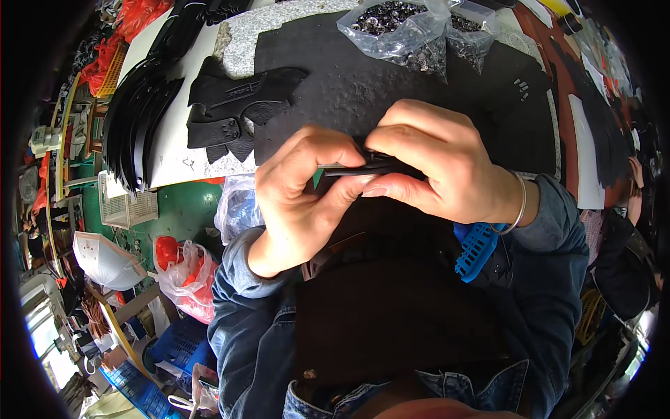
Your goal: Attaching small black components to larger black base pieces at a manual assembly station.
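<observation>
A thin black piece [370,169], seen nearly edge-on and looking like leather, is pinched between my two hands close to my body. My left hand [296,192] grips its left end with thumb and bent fingers. At its other end, my right hand [447,157] presses thumb against curled fingers; a bracelet circles that wrist. Small dark details on the piece are mostly hidden by my fingers. Beyond the hands lies a black mat [307,52]. A pile of cut black leather pieces [241,101] overlaps its left edge. Clear bags of small metal fasteners [391,21] sit at the far side.
Long black straps [139,119] hang over the table's left edge. Below them stand a white basket [130,207], a pale umbrella [108,260] and a bag with red contents [187,276]. A blue basket [478,248] is under my right forearm. Another person's hand [636,172] shows far right.
</observation>
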Demonstrator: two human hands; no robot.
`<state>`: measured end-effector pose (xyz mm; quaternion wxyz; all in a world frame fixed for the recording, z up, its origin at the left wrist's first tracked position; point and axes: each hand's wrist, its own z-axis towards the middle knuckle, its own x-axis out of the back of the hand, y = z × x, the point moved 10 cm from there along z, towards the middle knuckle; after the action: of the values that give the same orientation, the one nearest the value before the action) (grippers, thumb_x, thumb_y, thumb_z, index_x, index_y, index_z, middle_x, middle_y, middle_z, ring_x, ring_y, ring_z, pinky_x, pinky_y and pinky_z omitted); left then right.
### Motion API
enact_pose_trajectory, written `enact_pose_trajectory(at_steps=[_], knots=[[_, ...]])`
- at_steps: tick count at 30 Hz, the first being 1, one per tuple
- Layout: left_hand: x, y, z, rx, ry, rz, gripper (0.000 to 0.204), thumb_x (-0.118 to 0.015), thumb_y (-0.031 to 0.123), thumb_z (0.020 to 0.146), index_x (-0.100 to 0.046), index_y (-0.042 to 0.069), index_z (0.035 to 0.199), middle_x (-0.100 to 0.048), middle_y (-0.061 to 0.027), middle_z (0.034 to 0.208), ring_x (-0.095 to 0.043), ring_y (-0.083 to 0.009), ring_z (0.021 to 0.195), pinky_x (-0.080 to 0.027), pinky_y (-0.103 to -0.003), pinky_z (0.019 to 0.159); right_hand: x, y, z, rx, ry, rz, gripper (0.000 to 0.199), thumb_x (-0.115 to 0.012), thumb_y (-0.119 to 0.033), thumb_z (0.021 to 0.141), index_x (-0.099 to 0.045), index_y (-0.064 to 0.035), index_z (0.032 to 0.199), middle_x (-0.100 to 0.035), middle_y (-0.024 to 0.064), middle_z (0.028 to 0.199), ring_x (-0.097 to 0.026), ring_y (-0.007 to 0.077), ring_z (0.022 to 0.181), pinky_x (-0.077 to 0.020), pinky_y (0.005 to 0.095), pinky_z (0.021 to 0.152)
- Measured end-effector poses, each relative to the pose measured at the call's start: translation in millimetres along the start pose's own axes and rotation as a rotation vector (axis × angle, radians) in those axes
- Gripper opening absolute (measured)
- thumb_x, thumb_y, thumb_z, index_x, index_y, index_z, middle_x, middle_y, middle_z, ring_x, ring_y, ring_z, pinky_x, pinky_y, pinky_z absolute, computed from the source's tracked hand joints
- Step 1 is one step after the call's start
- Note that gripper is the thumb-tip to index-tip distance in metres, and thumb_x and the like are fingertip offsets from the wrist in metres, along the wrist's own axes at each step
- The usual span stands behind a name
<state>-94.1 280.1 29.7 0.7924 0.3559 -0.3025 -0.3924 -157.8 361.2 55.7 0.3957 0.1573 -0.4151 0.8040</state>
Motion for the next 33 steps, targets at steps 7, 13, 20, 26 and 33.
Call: enact_pose_trajectory(at_steps=[7,13,20,26,33], knots=[[-2.5,-11.9,-3.8,0.120,0.029,-0.022,0.021,-0.075,-0.002,0.066,-0.059,0.000,0.081,-0.060,-0.0089,0.079,-0.059,-0.0172,0.069,-0.047,-0.027,0.062,0.9,-8.7,-5.7,0.062,0.037,-0.184,0.027,-0.071,-0.024,0.070,-0.053,-0.0043,0.076,-0.047,0.0051,0.072,-0.053,0.0207,0.062,-0.0452,0.0315,0.052],[84.9,-2.8,-9.7,0.209,0.232,0.107,0.023,-0.067,-0.007,0.072,-0.053,0.000,0.088,-0.058,-0.0087,0.087,-0.055,-0.0144,0.079,-0.045,-0.028,0.076,18.7,24.3,-17.8,-0.175,-0.275,-0.342,0.016,-0.065,-0.014,0.076,-0.051,-0.0049,0.077,-0.057,0.0068,0.064,-0.061,0.0239,0.061,-0.0461,0.0338,0.053],[-32.4,41.5,20.8,-0.153,-0.324,0.946,0.034,-0.071,0.020,0.071,-0.059,0.005,0.099,-0.059,-0.0089,0.077,-0.058,-0.0268,0.073,-0.040,-0.040,0.081,6.5,4.1,6.2,0.050,-0.324,-0.110,0.014,-0.064,-0.012,0.075,-0.056,-0.0027,0.083,-0.058,0.0085,0.070,-0.056,0.0235,0.060,-0.0454,0.0342,0.055],[-16.9,-14.0,4.1,0.237,-0.298,0.653,0.016,-0.067,0.016,0.078,-0.060,0.005,0.087,-0.057,-0.0158,0.063,-0.055,-0.0314,0.057,-0.043,-0.039,0.051,109.7,152.9,-6.1,-0.406,0.001,-0.738,0.011,-0.062,-0.016,0.079,-0.062,-0.0044,0.081,-0.061,0.0094,0.075,-0.060,0.0266,0.071,-0.0452,0.0361,0.064],[-22.9,-35.5,-5.7,0.350,-0.322,0.560,0.015,-0.066,0.015,0.079,-0.060,0.003,0.086,-0.057,-0.0168,0.061,-0.057,-0.0314,0.054,-0.044,-0.037,0.051,107.1,209.8,-16.6,-0.452,-0.073,-0.890,0.010,-0.065,-0.014,0.075,-0.059,-0.0052,0.077,-0.057,0.0071,0.083,-0.056,0.0292,0.083,-0.0440,0.0398,0.071]])
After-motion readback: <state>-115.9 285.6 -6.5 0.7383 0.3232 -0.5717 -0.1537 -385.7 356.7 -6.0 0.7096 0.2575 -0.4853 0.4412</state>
